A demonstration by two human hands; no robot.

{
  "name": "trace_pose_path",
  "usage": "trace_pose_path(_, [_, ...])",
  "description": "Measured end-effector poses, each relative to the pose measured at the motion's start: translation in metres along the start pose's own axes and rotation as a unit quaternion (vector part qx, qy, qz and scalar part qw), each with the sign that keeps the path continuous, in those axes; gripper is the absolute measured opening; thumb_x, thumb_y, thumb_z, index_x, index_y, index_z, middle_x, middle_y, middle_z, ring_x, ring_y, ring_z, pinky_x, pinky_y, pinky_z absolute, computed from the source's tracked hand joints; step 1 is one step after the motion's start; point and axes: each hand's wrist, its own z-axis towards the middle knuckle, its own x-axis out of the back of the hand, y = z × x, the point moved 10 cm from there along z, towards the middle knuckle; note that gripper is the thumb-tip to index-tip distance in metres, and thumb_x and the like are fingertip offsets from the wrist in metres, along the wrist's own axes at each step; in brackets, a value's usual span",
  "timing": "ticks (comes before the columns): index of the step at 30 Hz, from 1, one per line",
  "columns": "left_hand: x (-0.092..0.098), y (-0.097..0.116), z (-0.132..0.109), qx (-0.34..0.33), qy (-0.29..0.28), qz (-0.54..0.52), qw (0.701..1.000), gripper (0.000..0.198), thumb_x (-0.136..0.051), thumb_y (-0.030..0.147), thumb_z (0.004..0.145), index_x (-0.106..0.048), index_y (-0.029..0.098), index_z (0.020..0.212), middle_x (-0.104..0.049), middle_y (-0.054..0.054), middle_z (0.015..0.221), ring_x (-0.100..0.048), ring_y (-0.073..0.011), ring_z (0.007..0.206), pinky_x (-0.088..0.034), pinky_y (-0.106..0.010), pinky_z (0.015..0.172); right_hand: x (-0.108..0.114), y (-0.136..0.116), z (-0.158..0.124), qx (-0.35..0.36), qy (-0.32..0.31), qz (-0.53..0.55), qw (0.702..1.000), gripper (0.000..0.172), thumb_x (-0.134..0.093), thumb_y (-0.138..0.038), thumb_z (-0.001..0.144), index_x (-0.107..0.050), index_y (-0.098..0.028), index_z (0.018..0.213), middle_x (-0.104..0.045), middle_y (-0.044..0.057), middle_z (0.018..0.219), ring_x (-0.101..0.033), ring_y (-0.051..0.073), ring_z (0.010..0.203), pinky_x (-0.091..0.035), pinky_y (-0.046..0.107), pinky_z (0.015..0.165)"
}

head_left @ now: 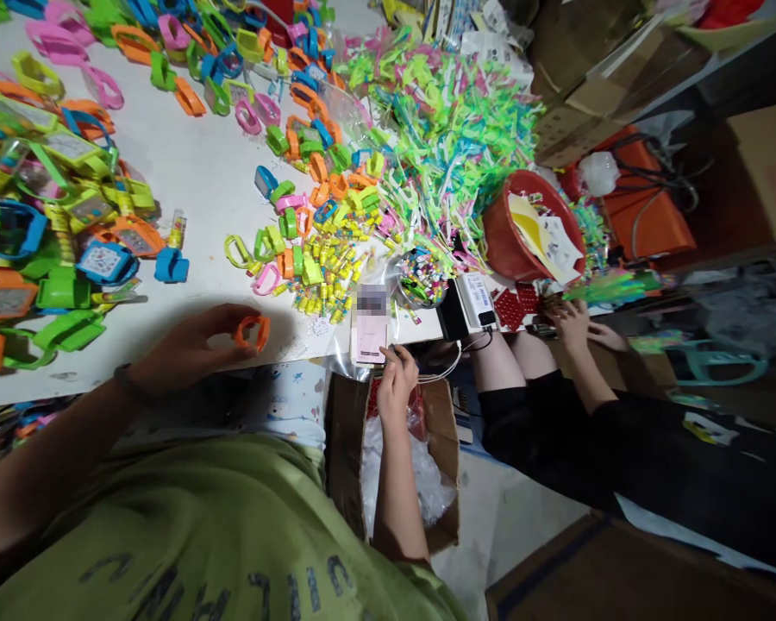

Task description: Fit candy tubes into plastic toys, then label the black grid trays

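Observation:
Near the table's front edge, my left hand [197, 345] is closed on an orange toy watch [252, 334], its loop held between thumb and fingers. My right hand [397, 379] is at the lower right corner of a phone [370, 332], which lies at the table edge over clear plastic. A fingertip seems to touch the phone's lower edge. The fingers of that hand are curled together, and what they hold, if anything, is hidden. Small yellow candy tubes [336, 267] are heaped behind the phone. Colourful toy watches [297, 216] lie around them.
More toy watches [71, 207] pile up at left. Green and pink plastic pieces [453, 129] form a big heap at the back. A red bucket [501, 226] stands right of it. A co-worker's hands [572, 323] are at far right. Below the table is an open cardboard box [449, 457].

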Motion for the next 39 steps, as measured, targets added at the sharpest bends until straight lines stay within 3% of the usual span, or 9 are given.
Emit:
trace_pose_path(14, [-0.015,0.003,-0.002,-0.003,-0.047,0.004,0.999,0.048,-0.065,0.049,0.079,-0.062,0.022,0.118,-0.068,-0.006,0.118,-0.063,-0.0246,0.106,-0.048,-0.038,0.098,-0.013,0.004,0.003,-0.022,-0.036,0.023,0.999,0.056,-0.019,-0.051,0.1,-0.06,-0.024,0.128,-0.05,0.011,0.131,-0.044,0.026,0.124,-0.032,0.048,0.103])
trace_pose_path(26, [-0.02,0.005,-0.004,-0.013,-0.058,0.013,0.998,0.051,-0.069,0.05,0.074,-0.064,0.021,0.116,-0.069,-0.006,0.117,-0.063,-0.0267,0.107,-0.048,-0.037,0.098,-0.013,0.007,0.017,-0.029,0.007,0.065,0.997,0.058,-0.019,-0.05,0.101,-0.064,-0.021,0.123,-0.053,0.012,0.126,-0.048,0.025,0.117,-0.035,0.047,0.102])
trace_pose_path(39, [-0.035,-0.002,-0.003,-0.025,-0.094,0.039,0.995,0.05,-0.063,0.054,0.08,-0.062,0.025,0.12,-0.068,0.0,0.118,-0.063,-0.0214,0.107,-0.047,-0.028,0.096,0.005,0.011,0.007,-0.036,0.045,0.078,0.995,0.055,-0.021,-0.045,0.102,-0.068,-0.019,0.112,-0.059,0.012,0.119,-0.052,0.024,0.113,-0.037,0.045,0.098])
